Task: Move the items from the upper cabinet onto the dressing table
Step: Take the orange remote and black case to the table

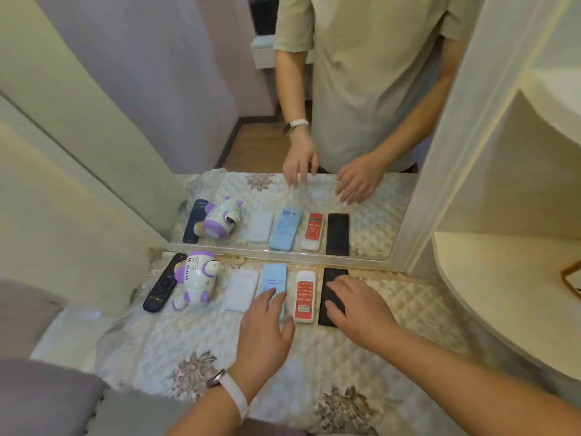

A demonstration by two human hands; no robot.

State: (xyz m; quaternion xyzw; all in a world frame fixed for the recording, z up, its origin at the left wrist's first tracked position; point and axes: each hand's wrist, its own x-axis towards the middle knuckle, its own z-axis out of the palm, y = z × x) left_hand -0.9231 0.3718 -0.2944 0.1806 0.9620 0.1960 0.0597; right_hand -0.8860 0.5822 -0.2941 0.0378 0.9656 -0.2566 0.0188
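The dressing table (418,280) is covered by a pale quilted cloth (188,341), stitched in diamonds and printed with brownish flower clusters. Six items lie on the cloth in a row across the middle of the frame, just in front of the mirror (267,146), which repeats the row in reflection. At the left end lies a long, dark navy remote (164,287) with small coloured buttons, set at a slant. Touching it is a glossy plastic toy (196,283), rounded, white and purple, lying on its side with a dotted speaker grille facing up. Next comes a flat white remote (240,289) with soft, rounded corners. Beside it are a light blue remote (274,278) with a matt sleeve and a white remote with a red face (305,294) and rows of small keys. Last on the right is a plain black slab (334,275), smooth and rectangular. The left hand (267,328), with a white-strapped watch (234,394) on its wrist, reaches in from the bottom centre with fingers spread and nearly straight. Its fingertips lie over the near end of the light blue remote and grasp nothing. The right hand (358,309) lies flat over the black slab with fingers only slightly bent, resting on its surface rather than wrapped around it. At the right of the frame is a cream shelf (503,278) with a curved front edge. It carries a brown-rimmed object cut off by the frame edge, too little of it showing to identify.
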